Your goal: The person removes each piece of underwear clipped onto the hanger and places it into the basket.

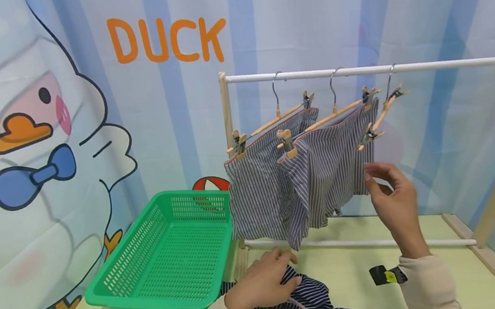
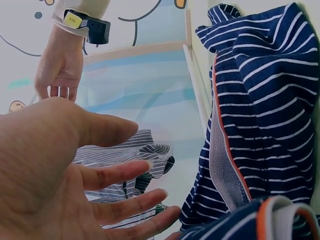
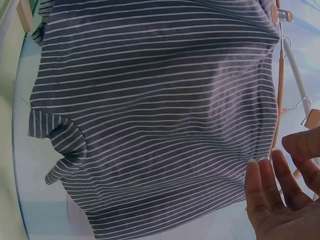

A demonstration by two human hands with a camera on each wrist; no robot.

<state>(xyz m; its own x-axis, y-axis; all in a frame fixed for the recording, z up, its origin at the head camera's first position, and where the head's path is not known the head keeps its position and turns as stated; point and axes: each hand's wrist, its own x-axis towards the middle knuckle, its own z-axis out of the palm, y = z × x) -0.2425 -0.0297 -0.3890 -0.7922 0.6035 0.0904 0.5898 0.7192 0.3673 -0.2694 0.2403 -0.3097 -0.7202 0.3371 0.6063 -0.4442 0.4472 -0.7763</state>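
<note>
Low over the table, my left hand point(image 1: 261, 284) hovers at a crumpled pair of navy striped shorts point(image 1: 309, 289). In the left wrist view its fingers are spread, with the shorts point(image 2: 265, 100) lying beyond the fingertips. My right hand point(image 1: 392, 199) is raised by the right edge of grey striped shorts point(image 1: 331, 171) clipped to the middle hanger. The right wrist view shows that hand point(image 3: 280, 200) with fingers extended and thumb apart, gripping nothing. Another pair of striped shorts point(image 1: 254, 199) hangs on the left hanger. A third clip hanger point(image 1: 384, 116) carries no garment.
A green plastic basket point(image 1: 96, 291) stands at the left of the table. The hangers hook over a white rail point(image 1: 446, 64) on a wooden-sided rack, with a lower bar point(image 1: 356, 243) near the tabletop. A printed duck curtain point(image 1: 181, 131) closes off the back.
</note>
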